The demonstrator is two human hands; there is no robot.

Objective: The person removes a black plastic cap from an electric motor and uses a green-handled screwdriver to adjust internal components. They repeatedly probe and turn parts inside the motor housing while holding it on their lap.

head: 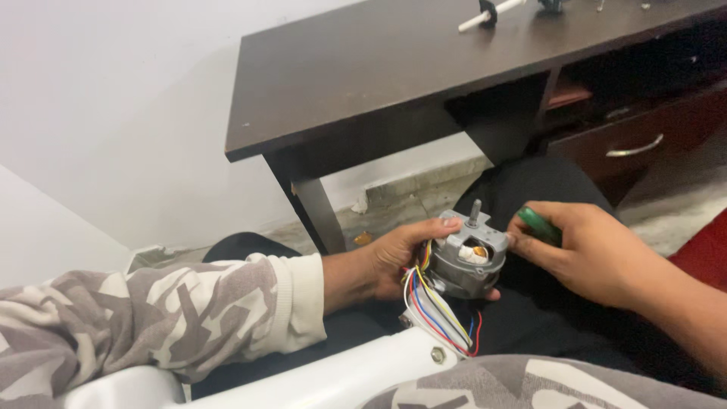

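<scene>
Below the bench: everything in hand sits lower than the dark brown bench [394, 68], over the person's lap in black trousers.
Motor: a small grey electric motor [467, 261] with a short metal shaft pointing up; it lies between the two hands, below and in front of the bench's front edge.
Wires: a bundle of coloured wires [439, 314], white, blue, red and yellow, hangs from the motor's near side down toward a white tube.
Left hand: the left hand [397, 254], with a camouflage-patterned sleeve, comes in from the motor's left; its grip is closed around the motor body, thumb on the top plate beside the shaft, fingers underneath.
Right hand: the right hand [587, 254] is on the motor's right, fingertips touching the motor's top edge; its grip is closed on a green tool handle [539, 225], of which only a short piece shows.
White tube: a white tube [356, 371] with a bolt runs just below the motor.
Bench top: a white rod with a black collar [488, 13] lies on the bench, well apart from the motor.
Drawer: a drawer with a metal handle [634, 149] sits under the bench, above the right hand.
</scene>
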